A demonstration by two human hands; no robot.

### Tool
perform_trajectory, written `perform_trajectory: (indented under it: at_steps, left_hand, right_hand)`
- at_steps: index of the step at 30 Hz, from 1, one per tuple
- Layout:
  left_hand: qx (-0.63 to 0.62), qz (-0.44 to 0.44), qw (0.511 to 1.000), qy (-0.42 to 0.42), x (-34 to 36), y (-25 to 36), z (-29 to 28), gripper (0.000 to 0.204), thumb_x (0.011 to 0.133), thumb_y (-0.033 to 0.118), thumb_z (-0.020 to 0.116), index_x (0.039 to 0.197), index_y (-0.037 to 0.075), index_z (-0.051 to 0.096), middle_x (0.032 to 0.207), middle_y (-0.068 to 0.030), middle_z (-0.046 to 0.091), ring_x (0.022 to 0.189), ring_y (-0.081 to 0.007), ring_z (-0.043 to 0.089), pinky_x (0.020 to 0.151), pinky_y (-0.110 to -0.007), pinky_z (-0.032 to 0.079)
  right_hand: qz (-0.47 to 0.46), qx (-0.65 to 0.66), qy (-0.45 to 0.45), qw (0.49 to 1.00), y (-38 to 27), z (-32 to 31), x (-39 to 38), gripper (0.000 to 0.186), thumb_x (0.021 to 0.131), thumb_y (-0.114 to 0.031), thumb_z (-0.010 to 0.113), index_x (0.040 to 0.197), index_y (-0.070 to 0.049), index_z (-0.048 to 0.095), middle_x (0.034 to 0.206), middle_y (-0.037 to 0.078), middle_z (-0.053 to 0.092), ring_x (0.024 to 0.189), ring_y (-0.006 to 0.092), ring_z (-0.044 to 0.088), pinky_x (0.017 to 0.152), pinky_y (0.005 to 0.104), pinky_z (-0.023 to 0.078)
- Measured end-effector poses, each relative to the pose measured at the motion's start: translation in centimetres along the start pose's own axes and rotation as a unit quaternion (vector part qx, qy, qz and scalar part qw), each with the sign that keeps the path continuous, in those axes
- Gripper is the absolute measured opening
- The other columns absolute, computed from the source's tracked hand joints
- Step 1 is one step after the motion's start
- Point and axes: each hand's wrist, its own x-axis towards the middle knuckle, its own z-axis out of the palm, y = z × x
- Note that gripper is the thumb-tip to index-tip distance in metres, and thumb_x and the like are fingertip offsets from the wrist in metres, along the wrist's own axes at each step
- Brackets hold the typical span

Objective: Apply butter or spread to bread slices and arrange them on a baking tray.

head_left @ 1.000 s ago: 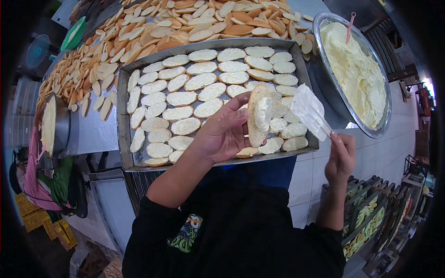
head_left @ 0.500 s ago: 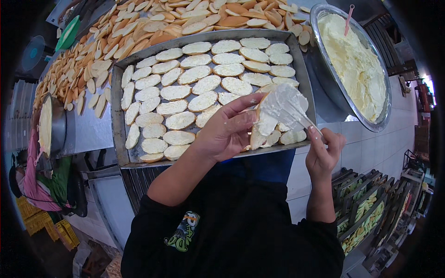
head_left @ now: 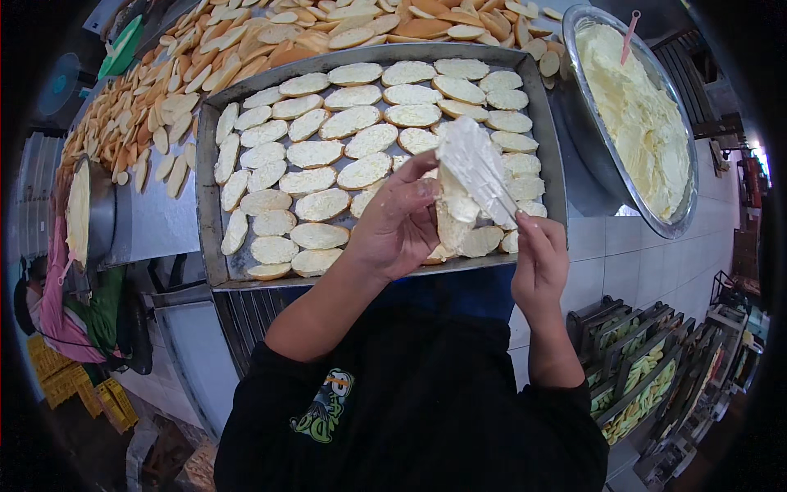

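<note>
Left hand [head_left: 399,223] raised over the near edge of the metal baking tray [head_left: 215,215], fingers closed around a bread slice [head_left: 452,215] held on edge, cut face turned toward the right. Slice sits just above the tray's near right corner, already smeared with pale spread.

Right hand [head_left: 539,264] closed on the handle of a flat white spatula [head_left: 478,168]; blade angles up and to the left, resting against the face of the held slice. Blade coated in the same pale spread.

Tray is filled with rows of oval bread slices [head_left: 316,153], cut side up, each with a cream-coloured coating. They lie close together, many touching.

Beyond the tray's far rim, a loose heap of plain bread slices [head_left: 164,107] spreads across the steel counter, crusts brown, running from far left to far right.

Right of the tray, a large round metal bowl [head_left: 592,143] holds a mass of pale yellow spread [head_left: 639,115]. A pink-handled utensil [head_left: 627,33] stands in it near the far rim.

Left edge: a smaller steel bowl [head_left: 97,217] seen from the side, pale contents. Green lid [head_left: 121,51] at far left.

Person wears a black top; both forearms bare.
</note>
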Motion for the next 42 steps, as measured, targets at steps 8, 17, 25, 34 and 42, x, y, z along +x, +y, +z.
perform_trajectory:
  at_steps: [8, 17, 25, 34, 42]
  left_hand:
    - [-0.005, 0.032, 0.998, -0.059, -0.3, 1.4, -2.7, 0.055, 0.080, 0.023, 0.053, 0.126, 0.003, 0.030, 0.110, -0.0178, 0.050, 0.090, -0.0287, 0.058, 0.071, -0.040, 0.053]
    - [0.040, -0.030, 0.999, -0.011, -0.7, 1.0, -2.4, 0.042, 0.081, 0.015, 0.051, 0.118, 0.000, 0.039, 0.102, -0.0154, 0.054, 0.086, -0.0241, 0.060, 0.067, -0.035, 0.054]
    - [0.007, -0.062, 0.994, 0.085, -1.0, 1.1, -1.6, 0.037, 0.083, 0.021, 0.052, 0.117, 0.008, 0.044, 0.105, -0.0091, 0.056, 0.086, -0.0189, 0.059, 0.066, -0.032, 0.051]
    - [-0.032, -0.059, 0.987, 0.144, -0.3, 0.9, -1.8, 0.027, 0.082, 0.019, 0.057, 0.107, 0.011, 0.049, 0.097, -0.0055, 0.057, 0.086, -0.0135, 0.055, 0.070, -0.027, 0.047]
    - [-0.092, -0.042, 0.978, 0.181, -0.5, 1.4, -2.8, 0.027, 0.080, 0.027, 0.056, 0.100, 0.009, 0.055, 0.090, -0.0056, 0.061, 0.083, -0.0178, 0.058, 0.069, -0.031, 0.048]
  right_hand:
    - [0.084, 0.017, -0.001, 0.996, 1.9, -0.8, -0.1, 0.026, 0.080, 0.005, 0.047, 0.105, 0.001, 0.057, 0.088, 0.011, 0.055, 0.080, 0.0205, 0.053, 0.072, 0.0264, 0.041]
    - [0.127, 0.200, -0.078, 0.968, 1.8, 0.9, 1.0, 0.022, 0.086, -0.002, 0.044, 0.105, 0.003, 0.054, 0.084, 0.010, 0.056, 0.079, 0.0155, 0.053, 0.073, 0.0245, 0.040]
    - [0.120, 0.197, -0.094, 0.969, 2.3, 1.3, 0.4, 0.023, 0.085, -0.001, 0.045, 0.105, 0.001, 0.056, 0.084, 0.010, 0.056, 0.079, 0.0163, 0.053, 0.073, 0.0252, 0.041]
    - [0.131, 0.205, -0.125, 0.962, 1.9, 1.0, 0.3, 0.022, 0.082, 0.001, 0.047, 0.101, 0.001, 0.058, 0.081, 0.010, 0.058, 0.079, 0.0185, 0.054, 0.073, 0.0271, 0.041]
    - [0.024, 0.129, -0.186, 0.974, 0.6, 0.4, 0.8, 0.023, 0.077, 0.005, 0.049, 0.095, -0.002, 0.061, 0.084, 0.011, 0.061, 0.076, 0.0222, 0.055, 0.073, 0.0297, 0.041]
